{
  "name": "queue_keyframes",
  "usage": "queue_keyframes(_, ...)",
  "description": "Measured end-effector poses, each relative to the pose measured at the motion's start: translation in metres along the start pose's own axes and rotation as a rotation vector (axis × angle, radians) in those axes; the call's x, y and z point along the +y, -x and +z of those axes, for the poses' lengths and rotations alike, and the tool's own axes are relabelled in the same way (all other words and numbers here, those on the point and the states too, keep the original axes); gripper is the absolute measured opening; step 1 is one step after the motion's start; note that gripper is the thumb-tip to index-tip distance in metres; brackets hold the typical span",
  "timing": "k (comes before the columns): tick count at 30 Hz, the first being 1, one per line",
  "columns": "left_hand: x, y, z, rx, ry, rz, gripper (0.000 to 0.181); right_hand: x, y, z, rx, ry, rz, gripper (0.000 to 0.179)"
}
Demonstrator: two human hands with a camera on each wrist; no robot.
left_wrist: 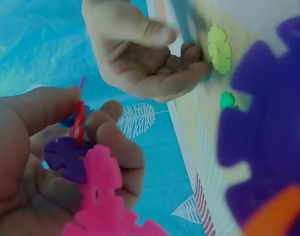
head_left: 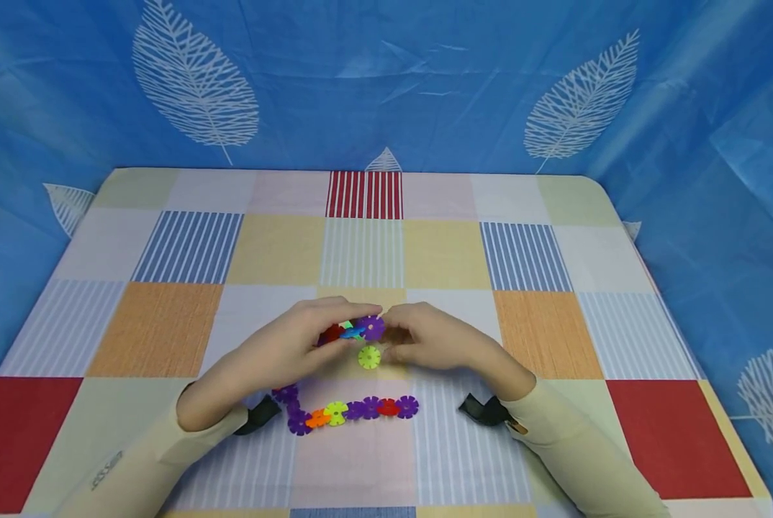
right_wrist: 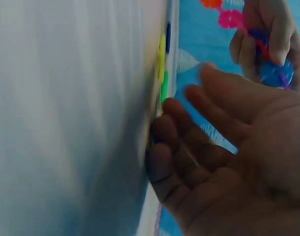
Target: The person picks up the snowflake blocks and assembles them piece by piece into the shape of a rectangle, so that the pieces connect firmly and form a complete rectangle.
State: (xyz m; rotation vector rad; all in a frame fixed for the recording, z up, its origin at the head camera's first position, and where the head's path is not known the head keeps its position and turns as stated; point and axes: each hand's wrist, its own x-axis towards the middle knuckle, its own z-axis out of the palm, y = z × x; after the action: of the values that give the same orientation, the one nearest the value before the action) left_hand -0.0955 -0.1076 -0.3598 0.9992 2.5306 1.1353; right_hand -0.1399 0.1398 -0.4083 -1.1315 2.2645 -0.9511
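My left hand pinches a chain of flower-shaped plastic discs between thumb and fingers. At the pinch in the left wrist view are a red disc and a purple disc, with a pink disc below. A blue disc shows at the fingertips in the right wrist view. Close by, my right hand has loosely bent fingers with nothing in them, low by the tabletop. A loose lime disc lies between the hands, and a green disc is near it.
A row of linked discs, with an orange disc and a red disc among purple ones, lies nearer me on the patchwork tablecloth. Blue leaf-print curtains stand behind and beside the table.
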Motion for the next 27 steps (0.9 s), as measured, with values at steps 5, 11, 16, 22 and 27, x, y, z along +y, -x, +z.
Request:
queue_keyframes(5,0.001,0.001,-0.002,-0.064,-0.022,-0.011,0.05,-0.012,-0.007,0.009,-0.112,0.257,-0.029,0.018)
queue_keyframes(11,0.001,0.001,-0.002,-0.076,-0.024,-0.031,0.051,-0.017,-0.009,0.012,-0.152,0.368,0.017,0.034)
queue_keyframes(16,0.0,0.001,0.0,-0.04,-0.04,-0.054,0.051,-0.011,-0.006,0.01,-0.108,0.396,0.035,0.034)
queue_keyframes(22,0.0,-0.001,0.006,0.034,-0.047,-0.128,0.048,-0.001,0.0,0.002,-0.024,0.431,0.028,0.031)
queue_keyframes(27,0.002,-0.004,0.012,0.11,0.003,-0.215,0.051,0.006,0.01,-0.008,0.037,0.361,0.082,0.028)
